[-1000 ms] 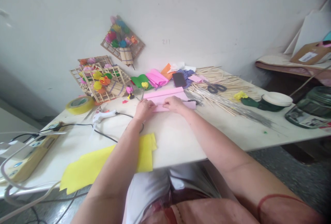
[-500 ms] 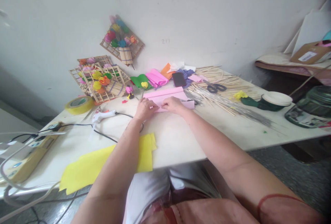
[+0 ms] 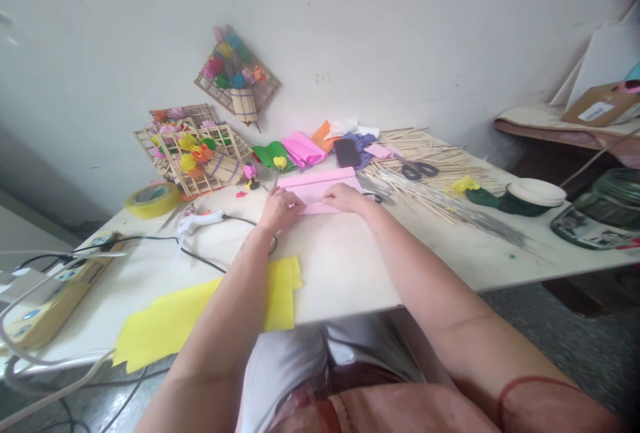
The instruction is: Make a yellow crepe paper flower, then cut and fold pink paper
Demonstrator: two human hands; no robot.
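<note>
A sheet of pink crepe paper lies on the white table, its near edge folded over in a narrow strip. My left hand grips the left end of that fold, fingertips pressed together on it. Farther right along the same edge, my right hand pinches the fold between thumb and fingers. The far edge of the paper is folded or rolled too. Dark scissor handles show partly beside the paper's right end, the rest hidden.
Yellow paper lies under my left forearm. Left are a white glue gun, yellow tape and a power strip. Behind stand flower-decorated stick lattices and a phone. Right are wooden sticks, wires and a glass jar.
My right hand has slid a little to the right along the folded edge. My left hand stays at the left end of the paper.
</note>
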